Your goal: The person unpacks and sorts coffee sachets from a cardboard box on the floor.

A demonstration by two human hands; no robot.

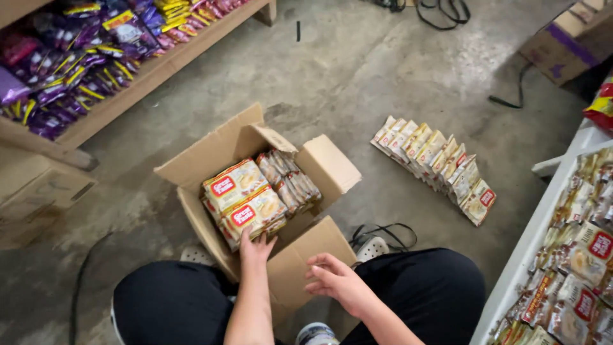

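Observation:
An open cardboard box (198,160) sits on the concrete floor between my knees, filled with cream-coloured snack packets (246,198) with red labels. My left hand (255,248) reaches into the box, fingertips on the near edge of the front stack of packets. My right hand (335,281) hovers over the box's near flap (306,255), fingers loosely curled and holding nothing. A row of the same packets (437,166) lies overlapped on the floor to the right of the box.
A low wooden shelf (137,86) with purple and yellow packets runs along the upper left. A white shelf (543,230) with more packets stands at right. A cardboard carton (568,38) is at top right; black straps (383,233) lie on the floor.

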